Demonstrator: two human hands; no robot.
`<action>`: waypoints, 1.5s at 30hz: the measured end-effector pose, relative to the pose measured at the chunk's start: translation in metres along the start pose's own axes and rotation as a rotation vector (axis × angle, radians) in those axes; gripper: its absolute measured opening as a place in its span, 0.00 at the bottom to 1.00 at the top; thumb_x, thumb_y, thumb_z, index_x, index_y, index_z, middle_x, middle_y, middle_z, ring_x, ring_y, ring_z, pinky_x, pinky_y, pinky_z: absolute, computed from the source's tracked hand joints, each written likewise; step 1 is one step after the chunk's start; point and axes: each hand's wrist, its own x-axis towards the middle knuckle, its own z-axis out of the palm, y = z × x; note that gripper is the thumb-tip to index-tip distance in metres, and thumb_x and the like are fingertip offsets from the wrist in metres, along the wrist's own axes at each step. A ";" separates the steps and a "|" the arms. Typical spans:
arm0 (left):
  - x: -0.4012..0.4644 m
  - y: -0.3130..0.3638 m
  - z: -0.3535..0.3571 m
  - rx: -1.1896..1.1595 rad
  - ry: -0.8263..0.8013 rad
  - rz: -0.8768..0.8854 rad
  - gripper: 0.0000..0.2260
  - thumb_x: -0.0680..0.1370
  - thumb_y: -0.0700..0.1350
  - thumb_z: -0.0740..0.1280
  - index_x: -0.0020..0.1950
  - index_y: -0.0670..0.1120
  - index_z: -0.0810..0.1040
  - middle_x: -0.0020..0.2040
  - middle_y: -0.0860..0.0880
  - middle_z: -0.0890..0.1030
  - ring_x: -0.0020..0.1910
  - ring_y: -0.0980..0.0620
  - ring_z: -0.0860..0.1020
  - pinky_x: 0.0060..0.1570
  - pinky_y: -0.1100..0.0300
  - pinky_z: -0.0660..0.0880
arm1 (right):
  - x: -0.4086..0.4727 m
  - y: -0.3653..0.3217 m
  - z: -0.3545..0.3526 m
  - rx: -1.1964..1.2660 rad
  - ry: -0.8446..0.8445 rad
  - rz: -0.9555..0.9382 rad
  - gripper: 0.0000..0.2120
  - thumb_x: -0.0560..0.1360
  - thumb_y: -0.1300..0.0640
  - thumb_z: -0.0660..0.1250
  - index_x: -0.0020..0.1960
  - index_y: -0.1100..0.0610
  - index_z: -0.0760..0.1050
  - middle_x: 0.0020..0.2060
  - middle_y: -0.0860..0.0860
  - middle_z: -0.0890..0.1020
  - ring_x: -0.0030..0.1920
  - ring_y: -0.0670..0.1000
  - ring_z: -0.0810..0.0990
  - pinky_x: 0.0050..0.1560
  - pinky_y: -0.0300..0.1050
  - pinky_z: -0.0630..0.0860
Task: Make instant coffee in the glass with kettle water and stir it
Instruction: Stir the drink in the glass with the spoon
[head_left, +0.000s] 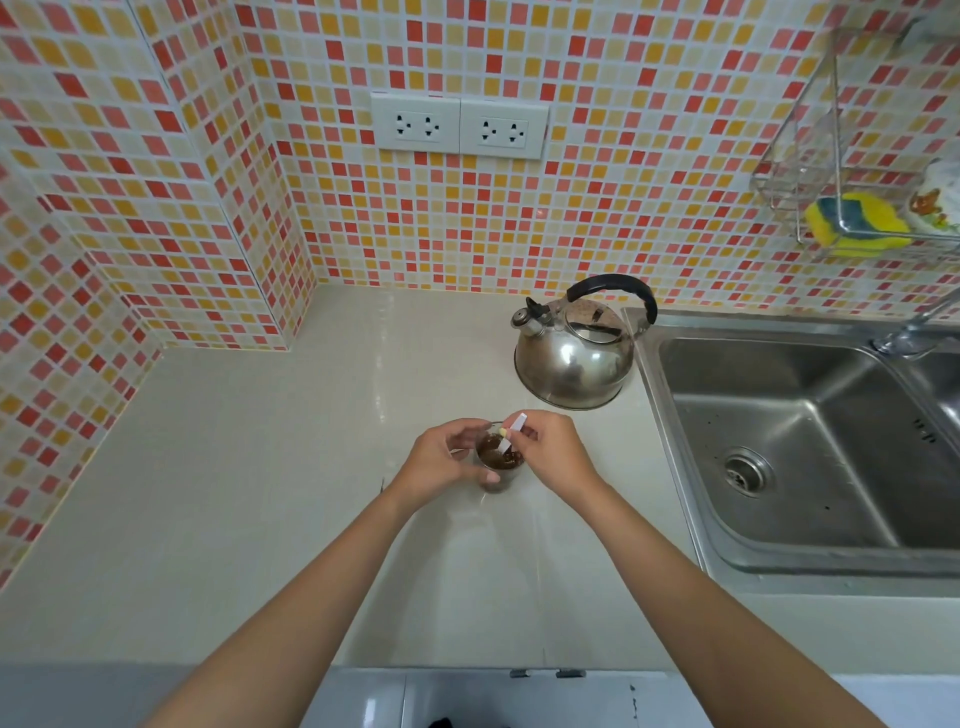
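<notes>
**Tiled kitchen corner**

You face a pale counter (260, 467) backed by a wall of small red, orange and cream tiles (597, 218), which juts forward at the left. Two white double sockets (460, 126) sit on it. A steel sink (810, 441) fills the counter's right side; a wire rack (831, 156) hangs above.

Both bare forearms reach forward from the lower edge and converge toward the middle. The left hand (441, 457) is curled, its fingers (465, 434) and thumb wrapped round the glass (497, 465) from the left side. The right hand (553, 449) sits just right of the left fingers, knuckles up, its fingertips (524, 434) pinching a small white stick (511, 434) that slants down between the two hands.
</notes>
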 end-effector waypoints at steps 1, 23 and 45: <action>0.000 0.000 0.000 -0.001 0.000 -0.001 0.30 0.60 0.34 0.81 0.60 0.47 0.80 0.54 0.49 0.84 0.56 0.54 0.80 0.61 0.64 0.71 | 0.002 0.000 -0.003 -0.031 -0.001 -0.008 0.07 0.75 0.61 0.65 0.39 0.59 0.80 0.35 0.54 0.83 0.37 0.51 0.79 0.40 0.44 0.74; 0.001 0.001 -0.003 0.064 -0.021 0.025 0.30 0.59 0.36 0.81 0.60 0.48 0.80 0.54 0.48 0.84 0.54 0.54 0.80 0.62 0.60 0.73 | 0.004 -0.012 -0.006 -0.205 -0.064 -0.081 0.07 0.75 0.62 0.63 0.44 0.61 0.80 0.43 0.57 0.82 0.44 0.55 0.78 0.46 0.49 0.74; 0.001 0.010 -0.005 0.138 -0.037 0.023 0.32 0.59 0.35 0.81 0.63 0.43 0.79 0.57 0.45 0.84 0.59 0.47 0.80 0.67 0.49 0.72 | 0.004 -0.008 -0.008 -0.190 -0.021 0.004 0.06 0.74 0.63 0.64 0.42 0.61 0.80 0.39 0.56 0.82 0.41 0.55 0.78 0.43 0.47 0.74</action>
